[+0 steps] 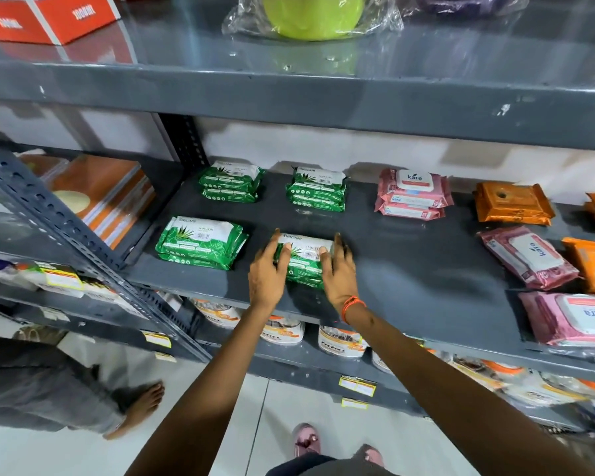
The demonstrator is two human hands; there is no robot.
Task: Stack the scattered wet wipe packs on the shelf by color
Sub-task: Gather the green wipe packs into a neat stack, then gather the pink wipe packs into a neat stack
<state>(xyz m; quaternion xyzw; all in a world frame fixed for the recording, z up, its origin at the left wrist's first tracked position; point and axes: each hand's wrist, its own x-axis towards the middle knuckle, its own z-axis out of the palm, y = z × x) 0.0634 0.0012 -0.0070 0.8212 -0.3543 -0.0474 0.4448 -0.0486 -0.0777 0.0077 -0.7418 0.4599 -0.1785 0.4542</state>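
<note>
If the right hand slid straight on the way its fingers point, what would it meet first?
Probably the green stack at the back. The right hand points toward the back of the shelf, with bare shelf between; depth is hard to judge.

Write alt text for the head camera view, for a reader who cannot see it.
Both hands, the left hand and right hand, clasp a green wipe stack at the front of a grey shelf. Three more green stacks sit left and behind; a pink stack stands behind to the right, with loose pink and orange packs further right.
</note>
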